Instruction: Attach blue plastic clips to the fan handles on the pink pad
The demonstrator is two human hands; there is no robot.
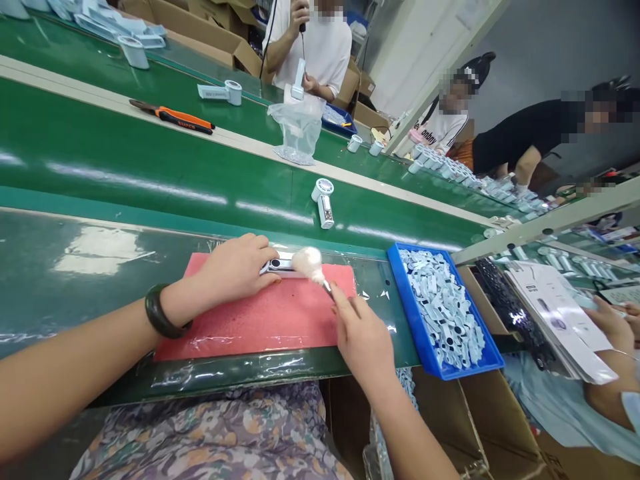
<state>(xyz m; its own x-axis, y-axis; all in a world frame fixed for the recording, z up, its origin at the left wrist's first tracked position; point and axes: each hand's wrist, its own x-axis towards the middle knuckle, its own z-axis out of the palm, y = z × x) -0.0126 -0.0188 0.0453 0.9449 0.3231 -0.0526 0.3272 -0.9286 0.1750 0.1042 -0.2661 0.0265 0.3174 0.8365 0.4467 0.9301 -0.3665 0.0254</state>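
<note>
A pale plastic device housing [286, 265] with a dark round spot and a long slot lies on the pink foam mat [250, 323]. My left hand [237, 267] is closed around its left end, thumb and fingers pinching it. In my right hand [364, 337] is a thin-handled tool with a rounded white padded head [309, 262]. That head covers the housing's right end; whether it touches cannot be seen. Right of the mat stands a blue bin [465, 372] full of small pale-blue parts.
Beyond the mat runs a green conveyor belt [200, 175] carrying one housing [324, 200]. Orange-handled pliers [173, 119] lie on the far rail, near a clear plastic bag [299, 127]. A co-worker in white [337, 50] works opposite. Stacked papers [560, 313] sit at right.
</note>
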